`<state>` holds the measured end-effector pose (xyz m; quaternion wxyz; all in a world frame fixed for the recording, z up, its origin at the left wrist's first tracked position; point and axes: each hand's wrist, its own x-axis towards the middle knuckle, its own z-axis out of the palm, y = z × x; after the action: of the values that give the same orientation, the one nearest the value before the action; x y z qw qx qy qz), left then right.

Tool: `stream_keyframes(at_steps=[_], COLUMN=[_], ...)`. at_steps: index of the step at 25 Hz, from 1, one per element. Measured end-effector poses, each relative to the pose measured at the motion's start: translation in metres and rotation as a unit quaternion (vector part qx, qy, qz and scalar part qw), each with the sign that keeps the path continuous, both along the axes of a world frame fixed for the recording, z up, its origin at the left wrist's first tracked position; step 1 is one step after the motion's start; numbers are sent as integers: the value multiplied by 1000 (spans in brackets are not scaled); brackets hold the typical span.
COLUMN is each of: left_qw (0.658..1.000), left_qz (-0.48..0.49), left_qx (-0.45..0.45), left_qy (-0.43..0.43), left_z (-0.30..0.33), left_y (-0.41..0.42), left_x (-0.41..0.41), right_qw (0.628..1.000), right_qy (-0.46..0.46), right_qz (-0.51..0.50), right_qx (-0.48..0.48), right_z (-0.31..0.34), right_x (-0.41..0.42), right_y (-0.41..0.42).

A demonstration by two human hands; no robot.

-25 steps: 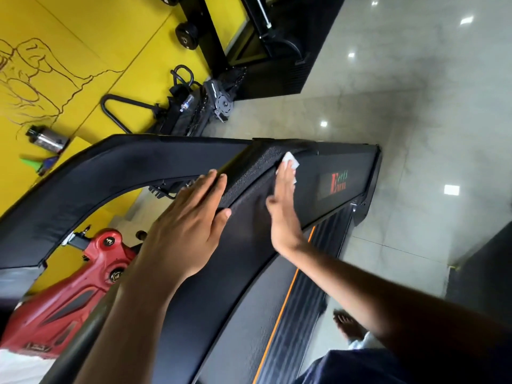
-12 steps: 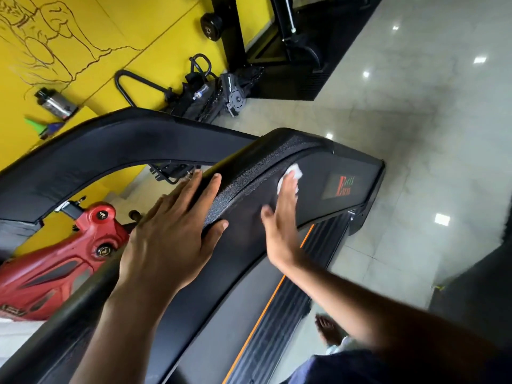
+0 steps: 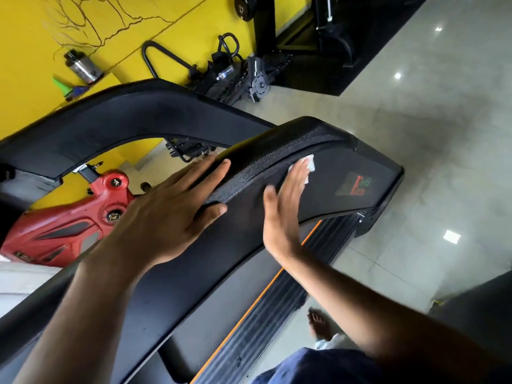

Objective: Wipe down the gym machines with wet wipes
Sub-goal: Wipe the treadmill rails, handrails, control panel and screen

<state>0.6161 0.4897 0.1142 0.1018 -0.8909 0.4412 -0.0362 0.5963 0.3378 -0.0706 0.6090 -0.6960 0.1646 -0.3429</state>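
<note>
Setting: on the treadmill's black front cover (image 3: 327,212), seen from above at a tilt, with a grey tiled floor (image 3: 429,128) beyond it.
Right hand: the right hand (image 3: 285,206) lies flat on the smooth black cover, fingers straight and together, thumb spread to the left.
Wet wipe: a white wet wipe (image 3: 310,164) is pressed under the right fingertips; only its crumpled edge shows past them, just below the textured ridge (image 3: 277,159) and left of the red and green logo (image 3: 357,184).
Right grip: fully open, palm down; nothing is pinched, the wipe is only held down by the straight fingers.
Left hand: the left hand (image 3: 171,212) rests on the near end of the textured ridge, fingers stretched over its top, thumb tucked under its lower edge.
Left grip: open and loose, resting on the ridge, holding no wipe.
Deck: an orange stripe (image 3: 266,289) runs along the ribbed side rail (image 3: 277,314) below the cover.
Handrail: a black padded arm (image 3: 110,123) curves across the upper left.
Behind: a red machine body (image 3: 63,228) sits under the arm; a steel bottle (image 3: 83,66) stands on a yellow ledge against the yellow wall (image 3: 33,37).
Person: a bare foot (image 3: 321,322) stands on the floor beside the rail.
</note>
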Motion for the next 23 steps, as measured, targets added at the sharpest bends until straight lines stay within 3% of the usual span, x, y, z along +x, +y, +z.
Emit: stream_keyframes(at_steps=[2, 3, 5, 7, 8, 11, 14, 16, 18, 21, 23], left_qw=[1000, 1000, 1000, 1000, 1000, 1000, 999, 999, 997, 994, 993], left_qz=[13, 15, 13, 9, 7, 14, 7, 1, -14, -37, -40], left_qx=[-21, -24, -27, -27, -26, -21, -23, -26, -28, -25, -30], left_qy=[4, 0, 0, -3, -7, -17, -29, -42, -70, -103, -107], left_z=[2, 2, 2, 1, -1, -4, -6, -8, -11, -16, -17], left_y=[9, 12, 14, 11, 11, 13, 12, 12, 17, 23, 26], left_x=[-2, -4, -6, -5, -4, -3, -3, -6, -9, -13, -18], right_qw=[990, 986, 992, 986, 985, 996, 987, 973, 991, 998, 999], right_qy=[-24, -35, -83, -85, -67, -38, -67, -69, -52, -31, -39], right_qz=[70, 90, 99, 25, -20, -53, 79, 92, 69, -27, -4], right_qx=[-123, -135, 4, 138, 158, 63, -126, -199, -106, 44, -26], right_z=[-30, -48, -57, -35, -21, 5, -21, -54, -55, -5, 13], right_x=[-35, -46, -37, -6, 9, 12, -45, -57, -35, 0, -11], right_y=[35, 40, 22, -12, -25, 8, 84, 76, 37, 7, 44])
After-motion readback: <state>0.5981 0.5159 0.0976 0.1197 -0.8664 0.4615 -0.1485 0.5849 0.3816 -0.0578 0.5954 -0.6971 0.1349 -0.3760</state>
